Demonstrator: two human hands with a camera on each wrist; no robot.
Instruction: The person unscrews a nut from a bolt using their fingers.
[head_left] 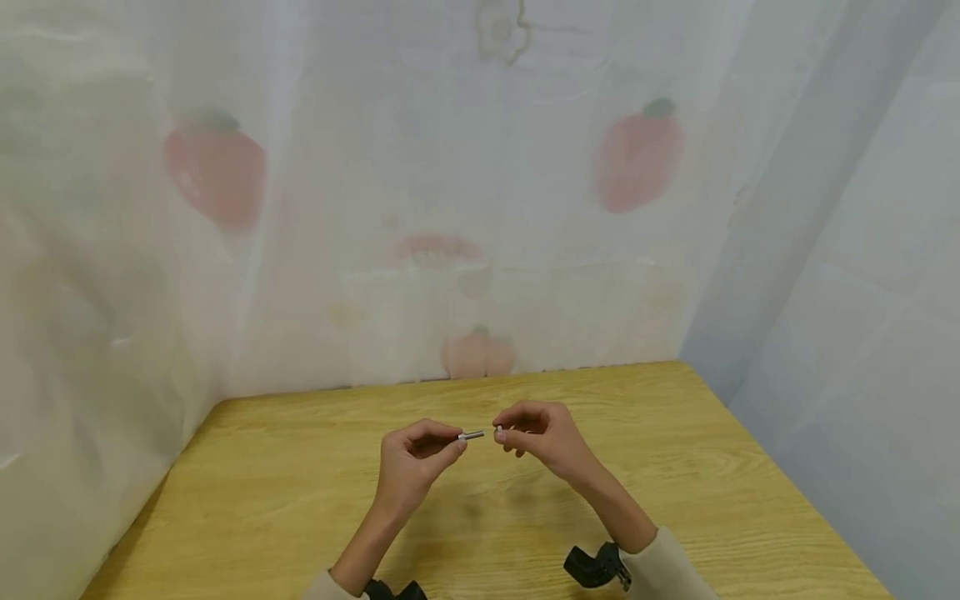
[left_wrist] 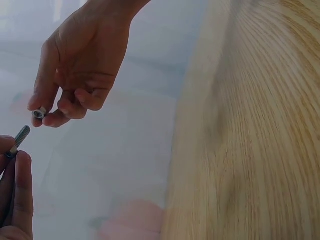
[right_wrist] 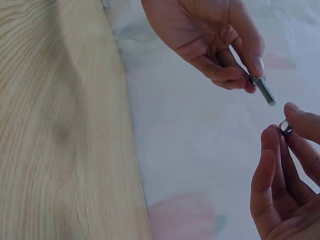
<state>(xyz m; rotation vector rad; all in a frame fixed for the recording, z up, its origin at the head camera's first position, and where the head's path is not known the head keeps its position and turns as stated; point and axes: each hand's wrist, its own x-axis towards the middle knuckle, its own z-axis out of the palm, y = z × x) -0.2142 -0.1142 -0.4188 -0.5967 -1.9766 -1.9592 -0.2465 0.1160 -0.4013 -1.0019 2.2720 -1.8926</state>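
My left hand [head_left: 408, 463] pinches a metal bolt [head_left: 473, 435] near its head between thumb and fingers, its threaded end pointing to the right. Facing it, my right hand [head_left: 546, 439] holds a small hex nut [head_left: 499, 428] by thumb and fingertips. In the left wrist view the hole of the nut [left_wrist: 39, 114] shows, and a short gap separates it from the tip of the bolt [left_wrist: 22, 135]. The right wrist view has the shank of the bolt [right_wrist: 265, 91] slanting down towards the nut [right_wrist: 285, 126]. Both hands are raised over the table.
A wood-grain table [head_left: 300, 483] lies below the hands, which cast soft shadows on it. Pale curtains [head_left: 420, 167] with strawberry prints hang behind and on both sides. Black wrist mounts [head_left: 596, 566] sit at the cuffs of both sleeves.
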